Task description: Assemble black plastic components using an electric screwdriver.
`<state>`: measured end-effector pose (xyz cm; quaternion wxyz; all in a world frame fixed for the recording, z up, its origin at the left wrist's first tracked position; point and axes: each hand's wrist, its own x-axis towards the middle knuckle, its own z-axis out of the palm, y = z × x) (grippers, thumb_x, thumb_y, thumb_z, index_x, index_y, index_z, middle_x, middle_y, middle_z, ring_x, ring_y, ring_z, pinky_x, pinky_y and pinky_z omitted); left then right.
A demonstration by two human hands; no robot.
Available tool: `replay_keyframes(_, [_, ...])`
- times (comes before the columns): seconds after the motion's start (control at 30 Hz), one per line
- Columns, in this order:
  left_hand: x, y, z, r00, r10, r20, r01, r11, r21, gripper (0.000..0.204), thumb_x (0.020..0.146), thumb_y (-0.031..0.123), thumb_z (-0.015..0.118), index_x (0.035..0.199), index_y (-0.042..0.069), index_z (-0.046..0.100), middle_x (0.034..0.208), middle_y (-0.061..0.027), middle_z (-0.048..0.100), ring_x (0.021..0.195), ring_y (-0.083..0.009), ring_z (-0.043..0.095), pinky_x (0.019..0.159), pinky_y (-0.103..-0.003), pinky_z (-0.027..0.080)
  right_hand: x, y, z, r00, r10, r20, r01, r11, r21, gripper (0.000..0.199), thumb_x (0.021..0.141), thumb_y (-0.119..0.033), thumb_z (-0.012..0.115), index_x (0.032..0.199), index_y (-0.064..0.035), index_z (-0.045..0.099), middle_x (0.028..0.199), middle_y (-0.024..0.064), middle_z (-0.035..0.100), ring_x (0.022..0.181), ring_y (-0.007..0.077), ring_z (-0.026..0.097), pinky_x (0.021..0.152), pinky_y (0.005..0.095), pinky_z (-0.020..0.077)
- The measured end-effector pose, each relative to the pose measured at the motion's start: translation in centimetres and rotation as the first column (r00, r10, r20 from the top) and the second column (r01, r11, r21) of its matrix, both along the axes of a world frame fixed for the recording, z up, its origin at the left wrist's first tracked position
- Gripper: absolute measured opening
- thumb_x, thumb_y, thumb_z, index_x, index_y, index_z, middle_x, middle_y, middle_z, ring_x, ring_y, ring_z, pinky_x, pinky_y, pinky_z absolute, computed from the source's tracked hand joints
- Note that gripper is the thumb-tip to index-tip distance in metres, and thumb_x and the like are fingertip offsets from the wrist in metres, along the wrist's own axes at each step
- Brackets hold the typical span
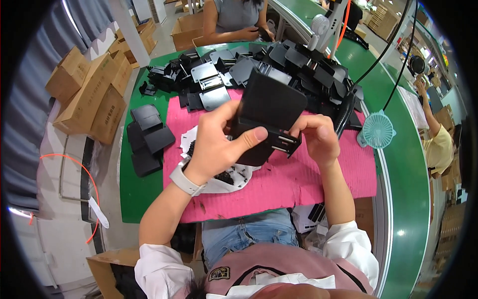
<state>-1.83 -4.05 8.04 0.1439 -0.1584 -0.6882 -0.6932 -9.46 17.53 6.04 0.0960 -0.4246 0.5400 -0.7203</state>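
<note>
A black folding stand (273, 102), with two flat plates joined at a hinge and bright metal pins at one end, is held up over the pink mat. My left hand (219, 142) is closed around its left side, thumb across the hinge part. At the pinned end, my right hand (318, 139) has its fingers curled in a pinch against the stand. Whatever lies between those fingertips is hidden. Under my left wrist, a white bag (244, 184) lies spread on the mat, with small black parts (225, 177) on it.
Many black stands (244, 70) are heaped along the far side of the green table (137, 199). A small stack of black pieces (147, 139) sits at the left. A teal fan (377, 129) stands right of the pink mat (343, 174). Another person (234, 22) sits opposite.
</note>
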Motion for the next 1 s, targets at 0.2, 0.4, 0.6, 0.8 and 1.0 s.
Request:
replay_keyframes(0.2, [6.0,-7.7,1.3,0.828,0.544,-0.138,-0.553,0.832,-0.039,0.031,0.079,0.011,0.071,0.105,-0.001,0.060,0.098,-0.0066,0.063,0.084,-0.0140,0.061,0.074,-0.027,0.050,-0.1,1.3,0.1,0.935,-0.284,0.210,0.266,0.958,0.111,0.044,0.091,-0.033,0.046,0.113,0.0037,0.057,0.102,0.0173,0.064,0.073,0.0215,0.066,0.062,0.0260,0.0512])
replay_keyframes(0.4, [26.1,-28.1,-2.3,0.209,0.958,0.198,-0.977,0.197,0.080,0.029,0.086,0.025,0.068,0.095,-0.002,0.061,0.089,-0.0107,0.064,0.072,-0.0181,0.064,0.065,-0.032,0.055,-1.3,0.7,-0.3,0.925,-0.330,0.188,0.230,0.881,0.413,0.025,0.086,-0.012,0.057,0.105,0.0037,0.060,0.092,0.0100,0.065,0.069,0.0141,0.063,0.063,0.0234,0.0487])
replay_keyframes(0.6, [52.5,-40.7,-15.0,-0.482,0.835,-0.264,-0.171,-0.385,-0.907,0.055,0.077,0.034,0.072,0.103,-0.012,0.058,0.097,-0.0223,0.064,0.086,-0.0350,0.063,0.079,-0.041,0.050,-3.1,-3.8,0.8,0.588,-0.269,-0.763,0.763,0.497,0.413,0.044,0.075,-0.025,0.068,0.108,0.0012,0.058,0.085,0.0128,0.066,0.081,0.0257,0.066,0.069,0.0350,0.0519])
replay_keyframes(0.8, [38.1,-35.7,-14.6,-0.178,0.984,0.027,-0.824,-0.134,-0.551,0.040,0.084,0.019,0.067,0.113,-0.007,0.059,0.109,-0.0175,0.063,0.097,-0.0220,0.060,0.086,-0.032,0.047,-9.0,-7.7,-3.2,0.303,-0.159,-0.939,0.947,0.156,0.279,0.072,0.067,-0.041,0.073,0.123,-0.0027,0.047,0.090,0.0158,0.064,0.088,0.0328,0.064,0.069,0.0416,0.0538])
replay_keyframes(1.0, [17.6,-20.4,-4.5,0.434,0.899,0.054,-0.884,0.437,-0.164,0.019,0.089,0.011,0.060,0.103,-0.002,0.061,0.100,-0.0082,0.063,0.090,-0.0156,0.061,0.080,-0.027,0.050,-10.0,-8.2,-3.1,0.480,-0.186,-0.857,0.876,0.051,0.479,0.073,0.061,-0.039,0.076,0.113,0.0016,0.046,0.089,0.0176,0.063,0.084,0.0351,0.066,0.071,0.0424,0.0542])
